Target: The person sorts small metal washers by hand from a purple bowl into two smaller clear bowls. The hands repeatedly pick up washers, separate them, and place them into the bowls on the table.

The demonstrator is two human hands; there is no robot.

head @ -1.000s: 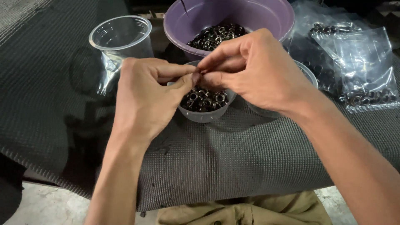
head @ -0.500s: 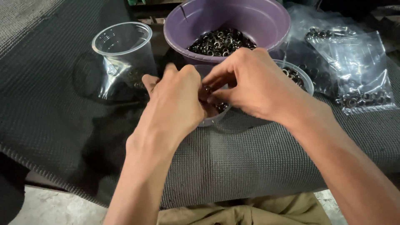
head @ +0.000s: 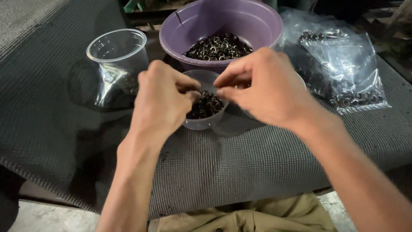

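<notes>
Your left hand (head: 165, 101) and right hand (head: 266, 88) pinch small eyelets just above the small cup (head: 205, 122), before the purple bowl (head: 257, 25)

- The left hand (head: 165, 99) and right hand (head: 262, 88), pressed together a second ago, have drawn slightly apart.
- The small clear cup (head: 205, 112) of dark metal rings (head: 206, 104) now shows between them.

Both forearms bare, no sleeves. Left hand (head: 161, 101), right hand (head: 266, 90): no gloves, rings, watch. Khaki trousers (head: 244, 215) at bottom centre of frame.
</notes>
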